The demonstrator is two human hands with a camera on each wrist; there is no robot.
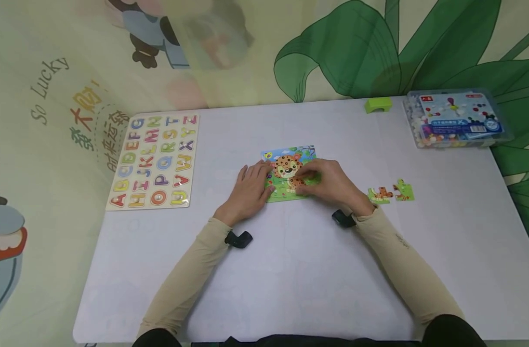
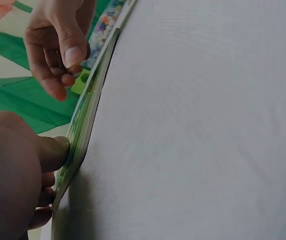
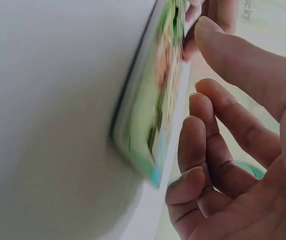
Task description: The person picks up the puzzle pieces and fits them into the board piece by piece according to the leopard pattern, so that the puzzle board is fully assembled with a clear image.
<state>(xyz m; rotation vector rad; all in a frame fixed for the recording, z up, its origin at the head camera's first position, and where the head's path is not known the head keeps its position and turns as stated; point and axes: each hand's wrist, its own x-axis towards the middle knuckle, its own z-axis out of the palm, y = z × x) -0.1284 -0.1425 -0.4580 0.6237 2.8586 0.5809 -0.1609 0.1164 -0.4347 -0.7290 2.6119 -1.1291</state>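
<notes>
A jigsaw puzzle with a spotted leopard cub on a green and blue scene lies on the table between both hands. My left hand rests on its left side with the fingers fairly straight; in the left wrist view, the left thumb lies at the board's edge. Over the right side is my right hand, fingers loosely bent. In the right wrist view its thumb and fingers stand apart with nothing between them, beside the blurred board. Two loose puzzle pieces, one orange and green and one mostly green, lie right of the right wrist.
To the left lies a wooden alphabet board with coloured letters. A green arch block sits at the back edge, and a clear plastic box of colourful parts fills the back right corner. The table is white.
</notes>
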